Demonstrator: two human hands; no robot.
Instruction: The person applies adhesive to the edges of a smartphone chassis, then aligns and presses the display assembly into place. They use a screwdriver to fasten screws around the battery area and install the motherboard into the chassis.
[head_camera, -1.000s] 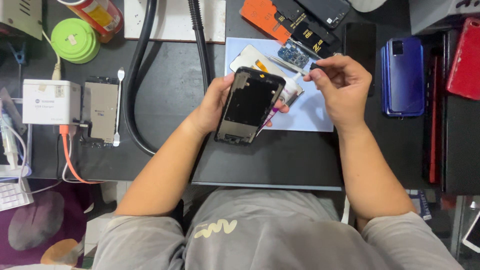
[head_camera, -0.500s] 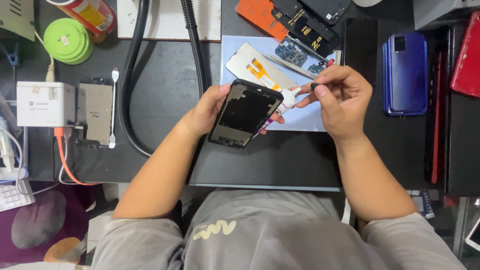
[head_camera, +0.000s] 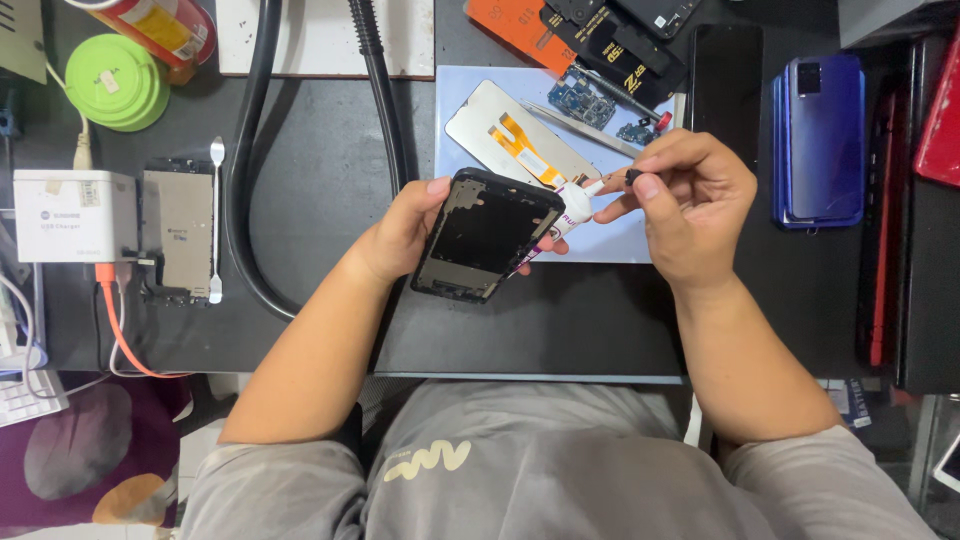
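Head view: left hand (head_camera: 400, 235) grips black rectangular phone frame (head_camera: 487, 235) plus white glue tube (head_camera: 568, 207); right hand (head_camera: 690, 205) fingertips pinch small black cap (head_camera: 633, 176).

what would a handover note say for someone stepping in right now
Left hand: holds the black phone frame, open side up, with a small white glue tube pinched behind it, above the desk.
Right hand: fingertips pinch a small black cap just off the tube's tip.
Nearby: loose screen with orange flex on the blue mat; tweezers beside it.
Done: tube looks uncapped.
Left: no glue visible on the frame; screen not fitted.
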